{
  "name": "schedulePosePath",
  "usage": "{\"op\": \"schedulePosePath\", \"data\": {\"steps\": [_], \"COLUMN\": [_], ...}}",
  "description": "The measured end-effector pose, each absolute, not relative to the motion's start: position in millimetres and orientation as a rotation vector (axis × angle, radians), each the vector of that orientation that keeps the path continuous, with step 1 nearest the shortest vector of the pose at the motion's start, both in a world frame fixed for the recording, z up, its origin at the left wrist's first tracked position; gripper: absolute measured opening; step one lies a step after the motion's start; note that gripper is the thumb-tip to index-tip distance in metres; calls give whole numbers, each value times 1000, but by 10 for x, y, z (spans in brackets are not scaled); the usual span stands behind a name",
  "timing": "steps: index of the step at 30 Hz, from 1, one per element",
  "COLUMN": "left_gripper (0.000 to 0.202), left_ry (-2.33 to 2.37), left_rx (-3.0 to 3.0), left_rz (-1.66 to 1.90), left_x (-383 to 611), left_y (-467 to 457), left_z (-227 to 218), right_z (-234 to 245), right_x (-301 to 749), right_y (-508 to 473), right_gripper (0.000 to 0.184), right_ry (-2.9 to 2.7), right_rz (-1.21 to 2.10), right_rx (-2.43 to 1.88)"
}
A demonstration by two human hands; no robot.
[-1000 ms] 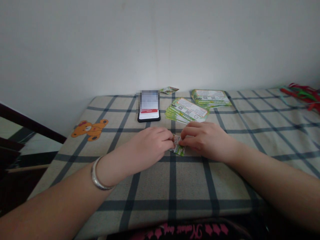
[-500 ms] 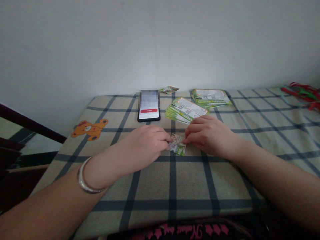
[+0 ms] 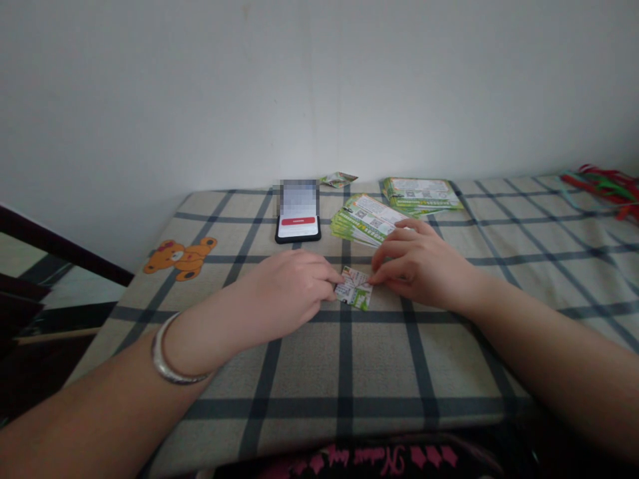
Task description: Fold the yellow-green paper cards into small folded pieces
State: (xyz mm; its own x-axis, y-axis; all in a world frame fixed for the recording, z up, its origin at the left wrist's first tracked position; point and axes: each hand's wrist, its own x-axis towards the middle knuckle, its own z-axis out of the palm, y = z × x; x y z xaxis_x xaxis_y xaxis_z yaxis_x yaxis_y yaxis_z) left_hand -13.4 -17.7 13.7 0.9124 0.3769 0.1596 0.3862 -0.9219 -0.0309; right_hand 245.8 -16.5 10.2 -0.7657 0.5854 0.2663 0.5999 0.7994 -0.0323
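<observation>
One green printed card [image 3: 353,288] lies on the plaid bed cover [image 3: 299,372], left hand [image 3: 284,293] at 9 o'clock, right hand [image 3: 424,263] at 3 o'clock, both touching its edges, grip indeterminate; slipping pressure could crease it.

This looks like a bedroom in a home: a checked bedsheet [image 3: 344,372] with a printed orange teddy bear [image 3: 180,259] covers what seems to be a bed. A dark rail [image 3: 60,243] runs beside the sheet's left corner, and a plain white wall [image 3: 319,86] rises behind it. A tangle of red and green ribbon [image 3: 606,193] and bundles of green printed cards [image 3: 372,219] lie on the sheet.
</observation>
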Motion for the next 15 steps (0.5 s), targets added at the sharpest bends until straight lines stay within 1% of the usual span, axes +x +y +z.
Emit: {"op": "schedulePosePath", "data": {"steps": [3, 6, 10, 15], "left_gripper": [26, 27, 28, 30], "left_ry": [-600, -566, -577, -607], "left_rx": [-3009, -3015, -3038, -3083], "left_rz": [-243, -263, -291, -360], "left_x": [-138, -145, -160, -151], "left_y": [-174, -160, -146, -141], "left_z": [145, 154, 148, 106], "right_z": [67, 43, 59, 66], "right_x": [2503, 2541, 2558, 2562], "right_y": [-96, -41, -32, -59], "right_gripper": [17, 20, 20, 23], "right_ry": [-2731, -2715, -2716, -2712], "right_rz": [56, 159, 207, 228], "right_rx": [-919, -884, -804, -828]}}
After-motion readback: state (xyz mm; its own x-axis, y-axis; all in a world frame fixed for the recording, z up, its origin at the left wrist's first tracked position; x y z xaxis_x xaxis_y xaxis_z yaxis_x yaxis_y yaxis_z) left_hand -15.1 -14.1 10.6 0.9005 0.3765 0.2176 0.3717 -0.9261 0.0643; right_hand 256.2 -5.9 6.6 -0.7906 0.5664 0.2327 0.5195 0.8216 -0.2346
